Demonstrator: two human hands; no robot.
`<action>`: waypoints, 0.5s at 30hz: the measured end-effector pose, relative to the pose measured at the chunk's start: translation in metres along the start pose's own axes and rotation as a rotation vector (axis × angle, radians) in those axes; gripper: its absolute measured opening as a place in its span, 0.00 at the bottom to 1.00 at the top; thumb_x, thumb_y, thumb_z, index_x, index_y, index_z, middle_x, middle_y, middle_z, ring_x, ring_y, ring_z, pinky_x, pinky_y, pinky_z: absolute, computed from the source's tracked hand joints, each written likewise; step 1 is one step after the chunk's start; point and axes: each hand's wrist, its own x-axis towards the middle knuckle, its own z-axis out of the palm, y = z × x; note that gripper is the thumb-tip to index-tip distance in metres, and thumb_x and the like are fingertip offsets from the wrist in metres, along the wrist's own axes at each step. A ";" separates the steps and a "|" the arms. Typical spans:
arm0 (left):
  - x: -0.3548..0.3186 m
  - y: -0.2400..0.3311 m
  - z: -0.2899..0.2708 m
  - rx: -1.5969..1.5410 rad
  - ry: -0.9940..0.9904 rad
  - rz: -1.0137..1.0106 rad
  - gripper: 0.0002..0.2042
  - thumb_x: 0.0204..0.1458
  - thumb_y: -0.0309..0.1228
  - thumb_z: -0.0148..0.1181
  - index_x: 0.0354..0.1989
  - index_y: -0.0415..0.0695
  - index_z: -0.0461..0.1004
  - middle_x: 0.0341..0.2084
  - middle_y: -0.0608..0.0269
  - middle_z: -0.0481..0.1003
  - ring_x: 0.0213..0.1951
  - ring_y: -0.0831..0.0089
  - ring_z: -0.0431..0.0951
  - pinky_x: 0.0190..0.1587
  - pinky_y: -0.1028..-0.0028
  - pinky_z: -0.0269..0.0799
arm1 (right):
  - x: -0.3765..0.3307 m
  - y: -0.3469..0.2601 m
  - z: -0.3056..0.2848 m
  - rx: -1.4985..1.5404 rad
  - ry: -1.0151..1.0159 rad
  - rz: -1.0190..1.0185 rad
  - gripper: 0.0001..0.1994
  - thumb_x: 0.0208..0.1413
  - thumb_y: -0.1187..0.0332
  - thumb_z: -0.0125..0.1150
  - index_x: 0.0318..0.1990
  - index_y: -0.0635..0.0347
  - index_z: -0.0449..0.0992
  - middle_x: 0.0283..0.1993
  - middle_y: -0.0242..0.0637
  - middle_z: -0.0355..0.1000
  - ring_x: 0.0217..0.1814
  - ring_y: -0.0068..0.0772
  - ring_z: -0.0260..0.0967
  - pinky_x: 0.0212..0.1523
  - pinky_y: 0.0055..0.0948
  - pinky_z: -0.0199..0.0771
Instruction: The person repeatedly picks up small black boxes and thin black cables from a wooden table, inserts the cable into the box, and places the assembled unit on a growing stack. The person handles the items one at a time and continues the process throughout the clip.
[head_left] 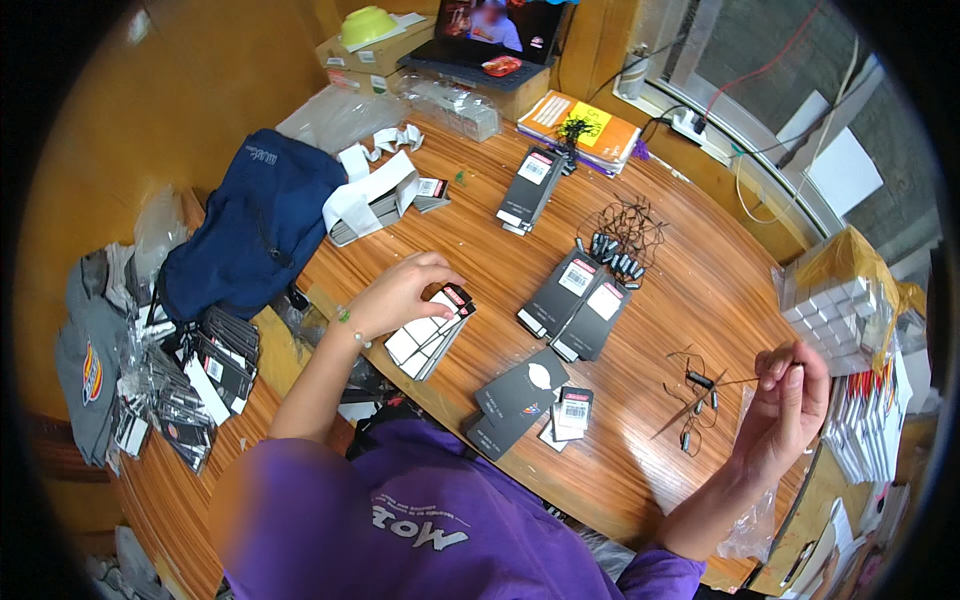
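My left hand point(398, 295) rests on a fanned stack of black-and-white hang tags point(432, 333) on the round wooden table point(660, 330), fingers curled over the top tag. My right hand point(787, 410) is raised at the right, fingers pinched on a thin black string loop point(700, 385) whose ends trail down to the table. Two black cards point(515, 400) and a small pair of tags point(570, 412) lie in front of me. More black tags point(580, 300) sit in the middle, beside a pile of black string fasteners point(620, 240).
A dark blue bag point(255, 225) lies at the left. Bundled tags point(185, 385) pile up at the lower left. Another tag stack point(530, 188) and banded tags point(375, 200) are farther back, with books point(580, 125), a laptop point(490, 40) and white boxes point(835, 310).
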 end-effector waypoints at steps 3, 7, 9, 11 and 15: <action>-0.001 0.005 0.003 0.045 0.073 0.040 0.20 0.37 0.30 0.68 0.42 0.41 0.72 0.38 0.59 0.69 0.43 0.61 0.70 0.48 0.68 0.65 | 0.003 -0.010 0.025 0.050 0.046 -0.022 0.15 0.51 0.78 0.52 0.48 0.68 0.64 0.26 0.34 0.64 0.27 0.23 0.59 0.29 0.24 0.60; -0.004 0.031 -0.006 -0.181 0.081 -0.161 0.15 0.43 0.24 0.63 0.40 0.39 0.71 0.35 0.62 0.72 0.37 0.73 0.74 0.40 0.77 0.69 | -0.007 0.003 0.038 0.015 -0.010 0.180 0.14 0.48 0.81 0.52 0.44 0.64 0.62 0.26 0.31 0.64 0.26 0.18 0.60 0.29 0.17 0.62; -0.009 0.041 -0.003 -0.442 0.187 -0.162 0.12 0.46 0.23 0.60 0.41 0.38 0.71 0.34 0.64 0.74 0.35 0.78 0.75 0.37 0.80 0.69 | -0.013 0.009 0.046 0.010 -0.106 0.266 0.14 0.50 0.83 0.52 0.44 0.63 0.62 0.30 0.31 0.65 0.31 0.17 0.63 0.33 0.16 0.63; -0.001 0.064 -0.001 -0.442 0.269 -0.069 0.11 0.50 0.20 0.55 0.44 0.37 0.71 0.31 0.65 0.76 0.34 0.82 0.75 0.37 0.81 0.70 | -0.019 0.020 0.056 -0.176 -0.159 0.214 0.11 0.51 0.83 0.52 0.42 0.64 0.64 0.32 0.34 0.66 0.32 0.21 0.64 0.35 0.20 0.66; 0.015 0.114 0.017 -0.793 0.303 -0.030 0.15 0.51 0.18 0.55 0.48 0.37 0.69 0.34 0.63 0.77 0.37 0.82 0.75 0.38 0.82 0.70 | -0.018 0.033 0.064 -0.609 -0.349 -0.170 0.11 0.45 0.85 0.54 0.38 0.66 0.67 0.30 0.45 0.66 0.29 0.38 0.66 0.29 0.27 0.66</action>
